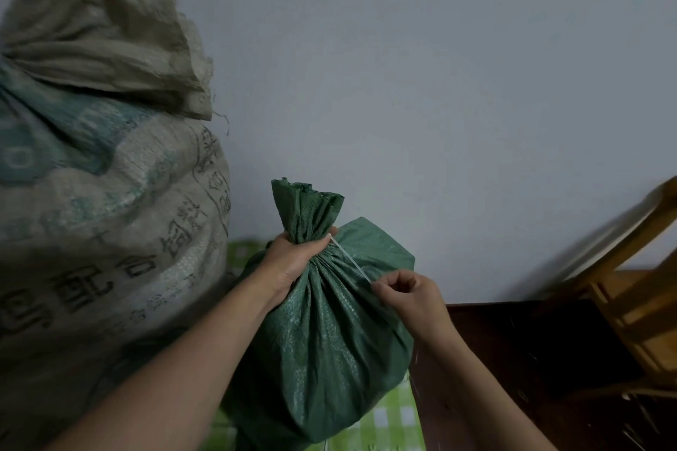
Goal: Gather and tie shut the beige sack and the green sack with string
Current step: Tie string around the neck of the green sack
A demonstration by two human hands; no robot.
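Note:
The green sack (329,348) stands full in the lower middle, its top bunched into a neck that fans out above. My left hand (293,260) is clenched around that neck. A thin white string (351,260) runs taut from the neck down to the right, where my right hand (406,291) pinches its end. The large beige sack (110,216), printed with dark characters and teal patches, fills the left side; its top is gathered and flops over, and I cannot see any string on it.
A green-and-white checked cloth (388,421) lies under the green sack. A dark wooden surface (520,359) sits to the right, with a light wooden chair (637,297) at the far right. A pale wall (421,84) is behind.

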